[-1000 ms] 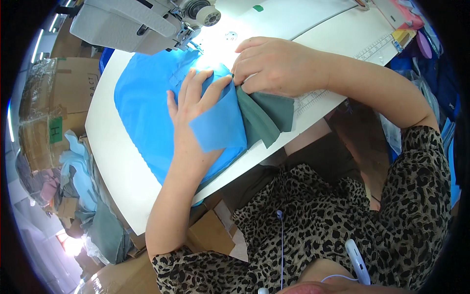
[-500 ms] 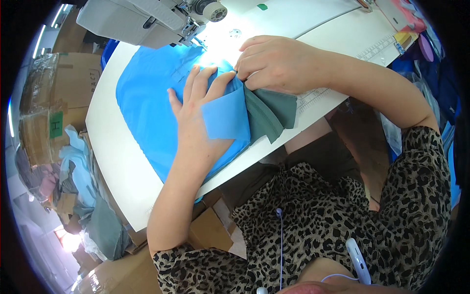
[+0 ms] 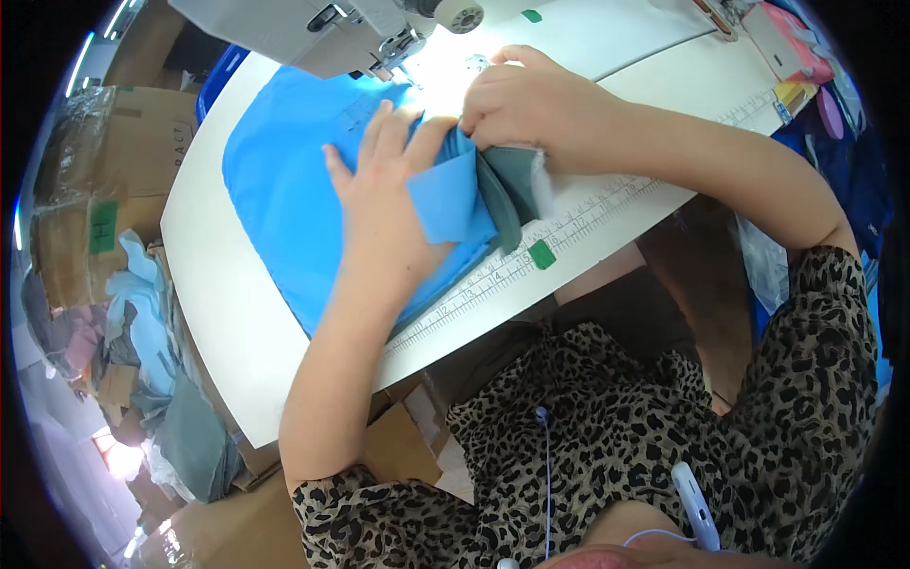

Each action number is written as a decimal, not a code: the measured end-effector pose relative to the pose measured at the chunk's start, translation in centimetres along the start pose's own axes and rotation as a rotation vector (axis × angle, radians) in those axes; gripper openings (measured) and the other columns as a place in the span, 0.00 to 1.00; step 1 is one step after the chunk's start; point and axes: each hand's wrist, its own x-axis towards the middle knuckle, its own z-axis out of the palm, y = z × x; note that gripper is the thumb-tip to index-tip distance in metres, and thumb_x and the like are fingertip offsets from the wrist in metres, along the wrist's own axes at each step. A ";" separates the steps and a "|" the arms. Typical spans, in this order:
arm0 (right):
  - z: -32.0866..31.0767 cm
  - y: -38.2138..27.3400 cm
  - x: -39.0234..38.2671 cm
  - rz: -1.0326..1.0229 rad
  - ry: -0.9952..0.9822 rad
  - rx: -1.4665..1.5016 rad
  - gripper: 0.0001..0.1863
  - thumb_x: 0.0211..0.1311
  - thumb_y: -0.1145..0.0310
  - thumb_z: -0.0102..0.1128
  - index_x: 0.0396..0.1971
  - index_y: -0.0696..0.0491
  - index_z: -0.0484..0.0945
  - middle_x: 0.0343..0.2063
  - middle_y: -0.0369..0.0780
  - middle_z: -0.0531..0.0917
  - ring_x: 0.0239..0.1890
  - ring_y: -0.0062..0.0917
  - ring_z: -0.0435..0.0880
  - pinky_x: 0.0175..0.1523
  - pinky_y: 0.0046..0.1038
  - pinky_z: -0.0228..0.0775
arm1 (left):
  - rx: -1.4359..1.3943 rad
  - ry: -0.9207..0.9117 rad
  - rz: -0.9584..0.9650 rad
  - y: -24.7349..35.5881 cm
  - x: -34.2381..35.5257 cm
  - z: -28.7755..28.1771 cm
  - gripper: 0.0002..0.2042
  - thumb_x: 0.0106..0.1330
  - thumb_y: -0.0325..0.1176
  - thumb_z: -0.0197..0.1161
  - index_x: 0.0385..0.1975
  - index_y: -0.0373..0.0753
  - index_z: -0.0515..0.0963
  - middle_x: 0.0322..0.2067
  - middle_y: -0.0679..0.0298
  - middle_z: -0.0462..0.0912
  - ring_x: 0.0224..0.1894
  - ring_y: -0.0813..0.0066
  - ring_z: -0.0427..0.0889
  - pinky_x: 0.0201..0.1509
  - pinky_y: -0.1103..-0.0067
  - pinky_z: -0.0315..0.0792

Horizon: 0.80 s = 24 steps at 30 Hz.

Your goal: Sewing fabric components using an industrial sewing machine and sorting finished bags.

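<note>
A large piece of blue fabric [image 3: 275,180] lies on the white table beneath the sewing machine's needle area [image 3: 389,64]. My left hand [image 3: 384,204] presses on it with fingers spread, a lighter blue flap [image 3: 444,201] showing beside the knuckles. Closed at the fabric's right edge is my right hand [image 3: 531,109], the fingertips curled around cloth close to the lit needle plate. Grey-green fabric [image 3: 515,175] sticks out below that hand, folded next to the blue. What exactly the right fingertips pinch is partly hidden.
The sewing machine head [image 3: 294,33] overhangs the far side of the white table [image 3: 213,313]. Ruler markings and a green patch [image 3: 542,254] run along the near edge. A pink and white box [image 3: 782,47] stands far right; cardboard boxes [image 3: 142,171] and heaped cloth [image 3: 194,431] are left.
The fabric has shifted a little away from me with both hands on it, and the grey-green part has bunched. Ruler markings and a green patch at the table's near edge have come into sight.
</note>
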 end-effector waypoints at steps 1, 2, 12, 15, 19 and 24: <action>0.1 0.0 0.3 0.009 -0.004 -0.002 0.12 0.43 0.73 0.68 0.31 0.48 0.82 0.37 0.32 0.81 0.49 0.24 0.76 0.60 0.40 0.61 | 0.010 -0.006 -0.005 -0.4 0.2 0.1 0.27 0.50 0.33 0.64 0.54 0.47 0.71 0.56 0.53 0.69 0.67 0.53 0.61 0.63 0.36 0.48; 0.3 -0.1 0.6 0.052 -0.035 0.029 0.12 0.43 0.77 0.65 0.32 0.49 0.81 0.39 0.33 0.80 0.50 0.25 0.75 0.61 0.40 0.59 | 0.020 -0.012 -0.010 -0.6 0.4 0.2 0.28 0.49 0.33 0.65 0.54 0.47 0.71 0.56 0.53 0.70 0.67 0.52 0.61 0.63 0.36 0.48; 1.2 1.0 1.4 0.136 -0.007 0.094 0.15 0.42 0.80 0.67 0.34 0.51 0.82 0.44 0.33 0.80 0.51 0.28 0.75 0.60 0.36 0.62 | 0.116 0.047 0.011 0.4 -0.1 0.2 0.26 0.54 0.35 0.63 0.55 0.42 0.70 0.55 0.52 0.71 0.67 0.50 0.61 0.66 0.42 0.50; 0.2 1.1 0.9 0.035 -0.050 0.047 0.16 0.40 0.79 0.69 0.35 0.51 0.83 0.47 0.35 0.80 0.53 0.30 0.75 0.59 0.35 0.64 | -0.106 0.132 -0.019 0.8 -1.4 0.9 0.26 0.57 0.38 0.62 0.56 0.40 0.68 0.55 0.52 0.71 0.66 0.50 0.62 0.68 0.47 0.49; -1.5 0.7 1.0 -0.061 -0.127 0.004 0.16 0.41 0.77 0.69 0.35 0.51 0.83 0.48 0.36 0.80 0.53 0.30 0.75 0.58 0.34 0.67 | -0.292 0.192 -0.019 -0.2 -2.4 0.7 0.32 0.55 0.47 0.67 0.57 0.37 0.68 0.54 0.51 0.72 0.64 0.50 0.64 0.69 0.51 0.48; -1.2 1.6 0.5 -0.306 -0.089 0.018 0.14 0.41 0.75 0.66 0.34 0.52 0.81 0.48 0.33 0.80 0.51 0.27 0.76 0.53 0.28 0.73 | -0.328 0.115 -0.023 -0.4 -2.7 0.4 0.35 0.50 0.50 0.73 0.53 0.34 0.70 0.53 0.49 0.73 0.61 0.49 0.67 0.69 0.54 0.50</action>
